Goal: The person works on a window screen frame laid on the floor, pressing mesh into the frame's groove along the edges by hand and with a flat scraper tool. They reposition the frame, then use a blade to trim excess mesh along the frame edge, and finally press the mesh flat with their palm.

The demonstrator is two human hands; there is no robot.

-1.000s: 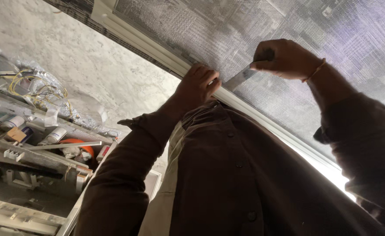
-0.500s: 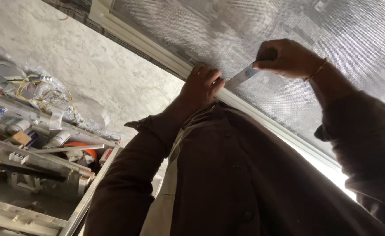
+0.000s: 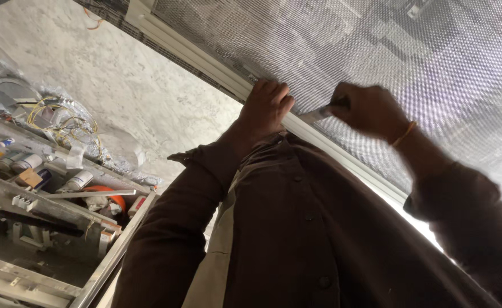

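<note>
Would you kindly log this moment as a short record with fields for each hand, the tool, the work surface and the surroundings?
Left hand: left hand pressed on the pale window frame, fingers curled over its edge.
Right hand: right hand closed in a grip on a slim metal tool.
Tool: tip points at the frame beside the left hand.
Surface: grey mesh screen set in the frame.
Surroundings: cluttered shelf with cans and coiled yellow wire, lower left.

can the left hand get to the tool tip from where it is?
Probably yes. The left hand rests on the frame right beside the tool held by the right hand; nothing lies between them.
</note>
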